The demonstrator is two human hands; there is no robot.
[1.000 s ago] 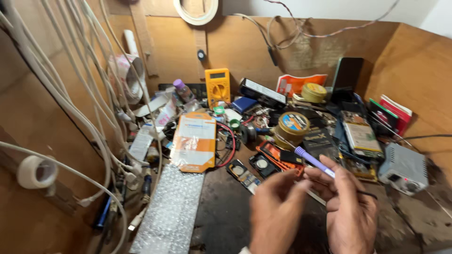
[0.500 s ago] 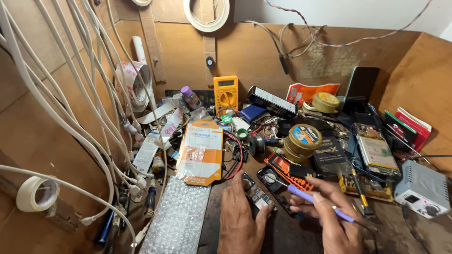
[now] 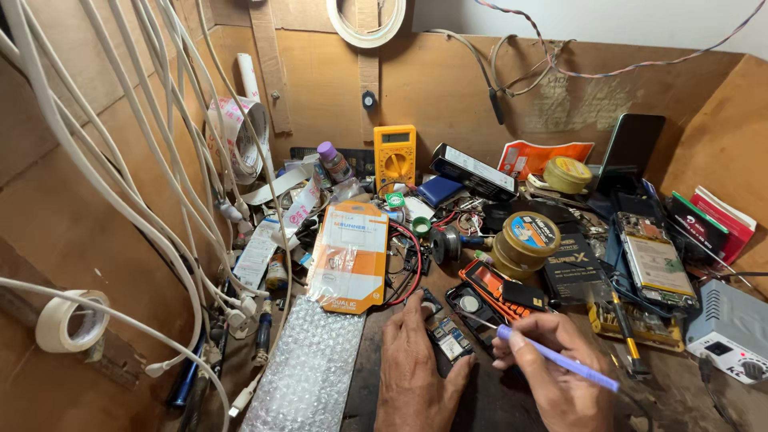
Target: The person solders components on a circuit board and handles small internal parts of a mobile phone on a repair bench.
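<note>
My left hand lies flat on the dark bench, its fingers holding down a small opened phone board. My right hand grips a thin blue-handled screwdriver like a pen, its metal tip pointing left at the board. An orange-and-black phone shell lies just behind the board. A sheet of bubble wrap sits left of my left hand.
The bench is crowded: an orange-white packet, a yellow multimeter, round tins, an opened phone with its battery showing, a grey-white power unit at right. White cables and tape rolls hang on the left wall.
Both hands have come down from mid-air onto the bench. The left hand now presses the small board and the screwdriver tip has swung onto it. The view has tilted downward.
</note>
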